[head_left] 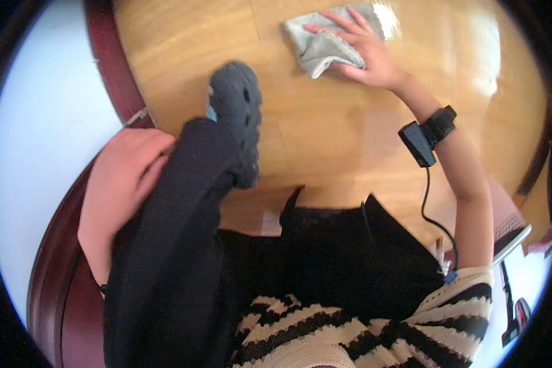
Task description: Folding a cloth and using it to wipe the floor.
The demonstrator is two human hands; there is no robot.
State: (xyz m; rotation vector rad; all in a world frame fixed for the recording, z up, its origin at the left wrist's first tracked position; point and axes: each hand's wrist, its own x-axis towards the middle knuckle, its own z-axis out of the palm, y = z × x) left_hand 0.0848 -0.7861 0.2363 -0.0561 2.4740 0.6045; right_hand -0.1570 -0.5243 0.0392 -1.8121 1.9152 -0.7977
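Note:
At the top, a grey cleaning cloth [331,52] lies partly bunched on the wooden floor [325,129]. My right hand [371,58] presses on it, fingers spread over the cloth and a fold caught between thumb and forefinger. A black strap with a small black box [420,142] sits on my right wrist, and a cable runs from it toward the sleeve. On the left, my left hand [119,178] rests against my bent leg in black trousers [172,245]. Its fingers are bent and their tips are hidden behind the leg.
A dark grey shoe [236,110] on my foot stands on the floor left of centre. Along the left runs a dark red baseboard [113,61] below a pale wall [49,92]. At the lower right, a light-edged object [512,244] is partly behind my arm.

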